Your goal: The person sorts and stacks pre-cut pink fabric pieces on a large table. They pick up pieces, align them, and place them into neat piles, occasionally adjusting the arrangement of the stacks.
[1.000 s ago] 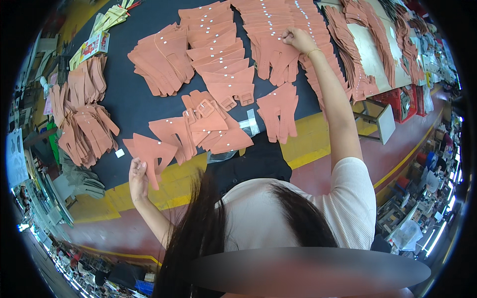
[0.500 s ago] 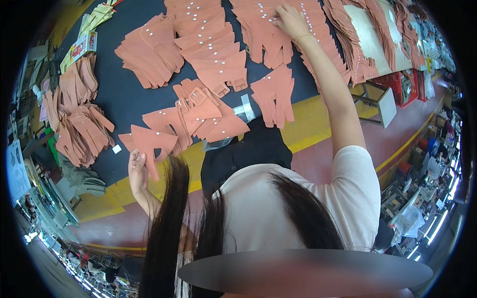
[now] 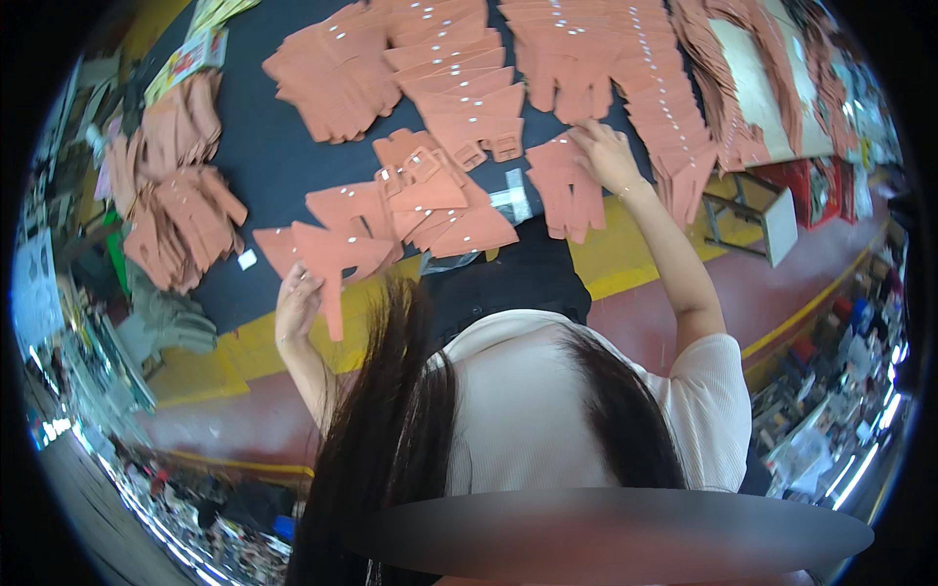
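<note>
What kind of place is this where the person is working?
Probably a leather-goods or shoe-part workshop. Stacks of cut reddish-brown pieces cover a dark worktable. The left hand holds one piece, and the right hand touches another stack.

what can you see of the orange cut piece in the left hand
The orange cut piece is a flat, thin sheet, terracotta in colour, looking like leather or stiff fabric. It has pointed wings spreading to both sides and a narrow strip hanging down past the table's yellow edge. Small pale dots mark its surface. The left hand grips it from below at the near edge of the dark tabletop; its upper part lies beside similar overlapping pieces.
</note>
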### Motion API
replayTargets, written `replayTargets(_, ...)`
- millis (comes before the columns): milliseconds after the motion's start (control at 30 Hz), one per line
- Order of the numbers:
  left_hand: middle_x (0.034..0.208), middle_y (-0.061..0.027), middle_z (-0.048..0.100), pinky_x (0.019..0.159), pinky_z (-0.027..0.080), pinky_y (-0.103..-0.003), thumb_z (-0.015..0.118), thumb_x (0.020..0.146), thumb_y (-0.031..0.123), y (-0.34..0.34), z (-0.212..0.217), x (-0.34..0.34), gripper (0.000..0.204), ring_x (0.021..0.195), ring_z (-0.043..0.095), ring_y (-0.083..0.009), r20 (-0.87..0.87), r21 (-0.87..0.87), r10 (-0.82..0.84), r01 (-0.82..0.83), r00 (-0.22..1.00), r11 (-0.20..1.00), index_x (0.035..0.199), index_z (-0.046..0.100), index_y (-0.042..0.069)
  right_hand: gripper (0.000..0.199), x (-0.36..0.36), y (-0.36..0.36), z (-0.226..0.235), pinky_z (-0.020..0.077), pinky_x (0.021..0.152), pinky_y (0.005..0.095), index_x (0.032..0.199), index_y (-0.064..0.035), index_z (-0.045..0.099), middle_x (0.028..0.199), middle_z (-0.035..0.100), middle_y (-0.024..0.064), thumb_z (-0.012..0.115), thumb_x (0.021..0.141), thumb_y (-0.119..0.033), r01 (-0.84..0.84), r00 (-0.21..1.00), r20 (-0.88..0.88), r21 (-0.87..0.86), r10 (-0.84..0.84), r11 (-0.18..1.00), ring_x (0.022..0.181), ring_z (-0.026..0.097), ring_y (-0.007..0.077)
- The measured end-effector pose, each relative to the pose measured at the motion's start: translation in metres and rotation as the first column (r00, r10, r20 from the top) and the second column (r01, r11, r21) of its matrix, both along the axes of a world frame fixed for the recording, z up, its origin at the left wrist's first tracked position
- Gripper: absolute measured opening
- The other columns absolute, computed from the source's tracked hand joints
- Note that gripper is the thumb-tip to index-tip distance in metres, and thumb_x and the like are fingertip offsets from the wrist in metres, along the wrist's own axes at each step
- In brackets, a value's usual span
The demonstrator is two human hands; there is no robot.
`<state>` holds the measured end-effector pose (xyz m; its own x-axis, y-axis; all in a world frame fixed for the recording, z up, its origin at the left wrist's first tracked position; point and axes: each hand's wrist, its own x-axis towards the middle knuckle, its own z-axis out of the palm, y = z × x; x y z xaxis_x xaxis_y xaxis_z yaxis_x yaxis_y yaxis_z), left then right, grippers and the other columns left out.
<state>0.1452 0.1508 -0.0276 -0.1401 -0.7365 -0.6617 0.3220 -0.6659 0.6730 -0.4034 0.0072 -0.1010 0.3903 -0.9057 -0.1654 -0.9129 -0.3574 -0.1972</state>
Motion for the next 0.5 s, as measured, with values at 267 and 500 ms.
replayTargets(267, 0.114, -0.0098, 0.060, 0.083, 0.051, -0.035, 0.054, 0.078, 0.000, 0.034, -0.022, -0.032, 0.050, 0.097, 0.060, -0.0199, -0.193, -0.090, 0.116, -0.135, 0.974, 0.987, 0.127, 0.048, -0.001, 0.031, 0.012, -0.001, 0.003, 0.0401, 0.086, 0.0450, 0.104, -0.0138, 0.057, 0.105, 0.058, 0.0063, 0.070, 0.075, -0.016, -0.041, 0.989, -0.141, -0.049, 0.034, 0.998, 0.100, 0.057, 0.0264)
replayTargets(500, 0.105, -0.0086, 0.061, 0.069, 0.053, -0.030, 0.063, 0.084, 0.006, 0.061, -0.031, -0.063, 0.045, 0.085, 0.062, -0.0152, -0.255, 0.087, 0.415, -0.406, 0.874, 0.910, 0.126, 0.047, 0.002, 0.011, 0.024, -0.001, 0.032, 0.0444, 0.073, 0.0403, 0.093, -0.0126, 0.066, 0.090, 0.063, 0.0079, 0.063, 0.083, -0.014, -0.094, 0.986, -0.135, 0.060, 0.101, 0.994, 0.077, 0.064, 0.0281)
